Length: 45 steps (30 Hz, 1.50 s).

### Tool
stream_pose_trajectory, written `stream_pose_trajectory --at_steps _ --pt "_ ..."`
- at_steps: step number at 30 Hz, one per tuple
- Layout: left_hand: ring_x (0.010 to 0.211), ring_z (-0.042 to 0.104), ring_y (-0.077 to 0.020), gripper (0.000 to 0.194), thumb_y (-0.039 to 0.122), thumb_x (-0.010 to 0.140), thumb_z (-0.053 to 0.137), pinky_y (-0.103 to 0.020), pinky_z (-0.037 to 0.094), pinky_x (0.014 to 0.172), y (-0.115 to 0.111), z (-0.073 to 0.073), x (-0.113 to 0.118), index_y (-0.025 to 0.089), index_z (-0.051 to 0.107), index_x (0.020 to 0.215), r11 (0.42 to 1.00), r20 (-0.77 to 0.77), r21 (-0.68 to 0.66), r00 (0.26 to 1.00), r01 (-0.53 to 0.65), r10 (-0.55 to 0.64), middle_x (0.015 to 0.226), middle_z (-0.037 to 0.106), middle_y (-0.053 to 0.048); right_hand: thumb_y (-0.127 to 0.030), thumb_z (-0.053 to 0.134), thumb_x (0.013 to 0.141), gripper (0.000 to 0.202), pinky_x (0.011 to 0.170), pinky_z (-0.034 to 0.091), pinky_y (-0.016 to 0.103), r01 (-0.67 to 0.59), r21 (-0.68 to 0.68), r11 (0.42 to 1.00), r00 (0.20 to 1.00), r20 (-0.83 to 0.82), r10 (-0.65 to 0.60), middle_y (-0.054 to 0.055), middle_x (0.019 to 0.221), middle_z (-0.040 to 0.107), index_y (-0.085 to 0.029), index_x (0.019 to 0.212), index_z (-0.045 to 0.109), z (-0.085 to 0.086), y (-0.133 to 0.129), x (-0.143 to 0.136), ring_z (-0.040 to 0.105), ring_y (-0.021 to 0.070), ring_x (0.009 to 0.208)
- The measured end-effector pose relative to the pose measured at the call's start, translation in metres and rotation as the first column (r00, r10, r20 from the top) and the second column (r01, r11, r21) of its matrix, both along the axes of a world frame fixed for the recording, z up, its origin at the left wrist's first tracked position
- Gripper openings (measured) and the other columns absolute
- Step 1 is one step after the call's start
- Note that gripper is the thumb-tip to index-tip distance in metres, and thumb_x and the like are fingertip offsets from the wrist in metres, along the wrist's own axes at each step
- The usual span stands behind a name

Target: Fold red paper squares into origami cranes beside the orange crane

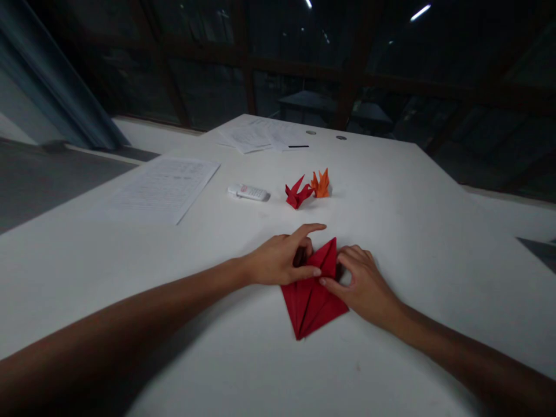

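While its long axis runs from a near tip to a far tip leaning right, our red folded paper [310, 301] lies on the table [434, 231] between both hands, about equally near each. Along the paper's left side, our left hand [273, 260] lays its thumb over it; along its right side, our right hand [365, 284] does likewise, fingers curled. We cannot tell whether either pinches it. Beyond the paper stand a red folded figure [297, 196] and an orange folded figure [322, 185].
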<state>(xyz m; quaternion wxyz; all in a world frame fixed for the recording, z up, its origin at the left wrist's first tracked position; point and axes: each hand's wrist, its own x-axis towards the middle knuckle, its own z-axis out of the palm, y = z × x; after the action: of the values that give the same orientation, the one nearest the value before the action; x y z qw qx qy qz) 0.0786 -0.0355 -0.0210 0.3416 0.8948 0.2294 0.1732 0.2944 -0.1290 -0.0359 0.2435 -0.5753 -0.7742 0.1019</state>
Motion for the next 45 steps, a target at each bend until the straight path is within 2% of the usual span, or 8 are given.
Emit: stream_pose_trajectory --at_steps 3,8,11,18,21,32,36,45 --pt "0.07 0.058 -0.0134 0.086 0.03 0.082 0.075 -0.024 0.045 0.066 0.005 -0.001 -0.001 0.027 0.026 0.152 0.995 -0.002 -0.092 0.999 0.051 -0.051 0.09 0.067 0.002 -0.023 0.075 0.083 0.016 0.087 0.042 0.041 0.01 0.015 1.0 0.999 -0.048 -0.009 0.003 0.096 0.065 -0.022 0.09 0.061 0.0 0.0 0.001 0.056 0.0244 0.094" --pt "0.073 0.058 -0.012 0.041 0.018 0.083 0.068 -0.023 0.044 0.068 0.011 -0.001 -0.003 0.025 0.062 0.123 0.979 -0.006 -0.162 0.992 0.127 -0.13 0.09 0.066 0.001 -0.009 0.067 0.082 0.018 0.087 0.041 0.039 -0.076 0.056 0.996 0.98 -0.18 0.085 0.001 0.093 0.065 -0.023 0.086 0.057 0.003 -0.001 0.002 0.058 0.0215 0.094" --pt "0.079 0.059 -0.0126 0.035 0.003 0.075 0.06 -0.022 0.045 0.071 0.012 0.006 -0.005 0.021 0.07 0.103 0.97 0.037 -0.144 0.981 0.195 -0.192 0.094 0.065 -0.001 -0.002 0.059 0.077 0.024 0.089 0.041 0.04 -0.168 0.08 0.983 0.966 -0.185 0.18 0.001 0.092 0.067 -0.024 0.086 0.058 0.008 -0.004 0.001 0.059 0.0219 0.095" --pt "0.082 0.061 -0.0159 0.028 0.004 0.078 0.056 -0.025 0.046 0.072 0.013 0.017 -0.008 0.019 0.072 0.096 0.946 0.039 -0.151 0.958 0.287 -0.285 0.094 0.067 -0.004 -0.019 0.064 0.083 0.011 0.092 0.041 0.045 -0.315 0.04 0.948 0.946 -0.07 0.317 0.004 0.1 0.069 -0.025 0.092 0.067 0.015 -0.01 0.002 0.059 0.0252 0.099" --pt "0.08 0.061 -0.0158 0.018 0.019 0.083 0.067 -0.025 0.047 0.075 0.009 0.013 -0.006 0.019 0.07 0.1 0.971 -0.023 -0.055 0.972 0.234 -0.236 0.095 0.065 -0.004 -0.022 0.067 0.087 0.004 0.091 0.042 0.044 -0.266 0.04 0.963 0.962 -0.054 0.268 0.003 0.097 0.069 -0.025 0.089 0.066 0.011 -0.009 0.0 0.059 0.0241 0.097" --pt "0.098 0.06 -0.0211 0.063 0.026 0.08 0.072 -0.034 0.052 0.089 0.003 0.003 -0.003 0.025 0.049 0.138 0.988 -0.036 0.128 0.996 0.089 -0.085 0.126 0.056 -0.009 -0.026 0.068 0.086 0.038 0.095 0.04 0.052 0.038 0.063 0.997 0.999 0.002 -0.038 0.009 0.117 0.066 -0.024 0.122 0.056 -0.003 -0.003 0.0 0.056 0.0313 0.111" --pt "0.119 0.054 -0.0244 0.055 0.02 0.082 0.068 -0.038 0.047 0.106 0.003 -0.002 -0.001 0.022 0.051 0.134 0.981 0.011 0.192 1.0 0.021 -0.023 0.13 0.054 -0.01 -0.025 0.064 0.089 0.034 0.093 0.039 0.051 0.06 0.029 0.998 0.998 -0.029 -0.06 0.007 0.109 0.066 -0.025 0.122 0.055 -0.002 -0.003 0.001 0.058 0.0293 0.105" --pt "0.116 0.055 -0.0224 0.036 0.008 0.091 0.048 -0.038 0.047 0.105 0.003 -0.003 0.001 0.02 0.056 0.125 0.97 -0.002 0.241 1.0 0.006 -0.005 0.118 0.06 -0.01 -0.011 0.056 0.082 0.041 0.099 0.039 0.045 0.041 -0.018 0.999 0.974 -0.221 -0.044 0.003 0.116 0.065 -0.027 0.12 0.055 0.001 -0.001 0.005 0.06 0.0239 0.108"
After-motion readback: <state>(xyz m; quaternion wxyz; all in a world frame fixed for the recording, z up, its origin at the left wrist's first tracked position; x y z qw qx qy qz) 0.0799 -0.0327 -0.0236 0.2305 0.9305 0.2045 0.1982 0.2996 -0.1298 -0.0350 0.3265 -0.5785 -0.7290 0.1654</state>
